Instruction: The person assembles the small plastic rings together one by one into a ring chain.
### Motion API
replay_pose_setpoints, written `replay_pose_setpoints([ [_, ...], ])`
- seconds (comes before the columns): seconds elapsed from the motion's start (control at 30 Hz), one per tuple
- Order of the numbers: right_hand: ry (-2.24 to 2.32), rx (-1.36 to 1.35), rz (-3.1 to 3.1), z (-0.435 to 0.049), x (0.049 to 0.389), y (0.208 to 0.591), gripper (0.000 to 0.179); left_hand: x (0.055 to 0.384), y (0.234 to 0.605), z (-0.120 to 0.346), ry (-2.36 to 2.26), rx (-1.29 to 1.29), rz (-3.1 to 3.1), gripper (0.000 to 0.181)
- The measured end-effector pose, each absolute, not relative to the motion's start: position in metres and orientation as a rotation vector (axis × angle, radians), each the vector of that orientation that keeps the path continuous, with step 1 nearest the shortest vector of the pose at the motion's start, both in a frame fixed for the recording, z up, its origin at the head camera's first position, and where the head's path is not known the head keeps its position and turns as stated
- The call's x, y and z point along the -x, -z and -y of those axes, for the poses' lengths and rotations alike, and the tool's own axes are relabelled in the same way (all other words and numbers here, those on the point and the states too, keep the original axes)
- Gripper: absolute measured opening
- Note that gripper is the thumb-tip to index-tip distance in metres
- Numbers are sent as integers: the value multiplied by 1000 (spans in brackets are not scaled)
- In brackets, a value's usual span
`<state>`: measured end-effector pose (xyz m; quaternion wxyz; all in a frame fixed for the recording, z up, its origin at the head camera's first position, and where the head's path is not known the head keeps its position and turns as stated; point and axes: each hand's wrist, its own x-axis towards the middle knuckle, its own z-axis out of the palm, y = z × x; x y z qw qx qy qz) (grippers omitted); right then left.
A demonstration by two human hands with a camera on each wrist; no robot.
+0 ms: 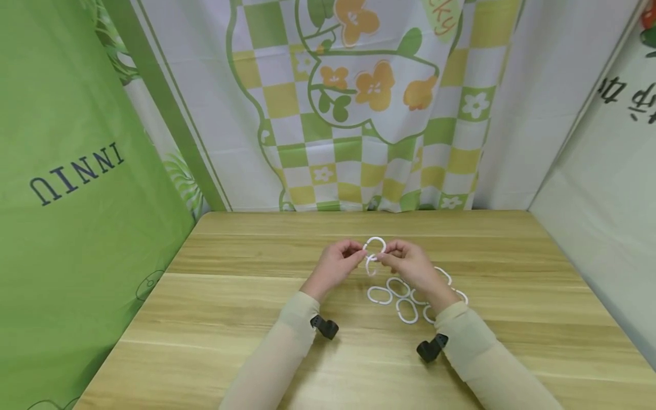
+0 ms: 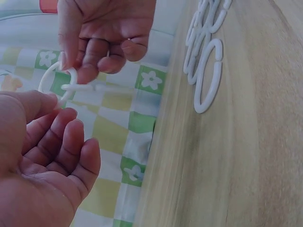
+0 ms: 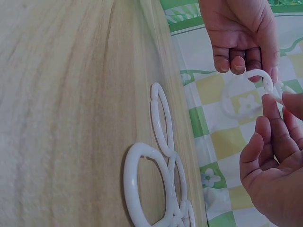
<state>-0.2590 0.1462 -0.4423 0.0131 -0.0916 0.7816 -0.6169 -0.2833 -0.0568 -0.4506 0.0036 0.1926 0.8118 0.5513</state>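
Observation:
Both hands are raised above the table, pinching a white plastic ring (image 1: pixel 376 238) between them. My left hand (image 1: pixel 335 265) grips its left side with thumb and fingertips. On the other side, my right hand (image 1: pixel 412 267) pinches it near the bottom right. A second white ring (image 1: pixel 367 267) hangs linked through the first; in the left wrist view this hanging ring (image 2: pixel 80 87) appears nearly edge-on. Several loose white oval rings (image 1: pixel 369 294) lie on the table under and beside the right forearm, which hides part of them. Some of these loose rings (image 3: pixel 129 182) show small gaps.
The wooden table (image 1: pixel 230 319) extends around the hands. A checked, flowered curtain (image 1: pixel 333 154) hangs behind its far edge. Green cloth (image 1: pixel 77 239) covers the left side, white cloth (image 1: pixel 605 188) the right. Black wrist cameras (image 1: pixel 326 327) sit on both sleeves.

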Motion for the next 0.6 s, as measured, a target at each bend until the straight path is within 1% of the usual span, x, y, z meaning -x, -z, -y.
replay_pose_setpoints([
  [0.23, 1773, 282, -2490, -157, 261, 443, 22, 283, 449, 59, -1723, -604, -2525, 14],
  [0.6, 1634, 205, -2588, -212, 266, 443, 26, 285, 446, 65, -1740, -604, -2495, 12],
])
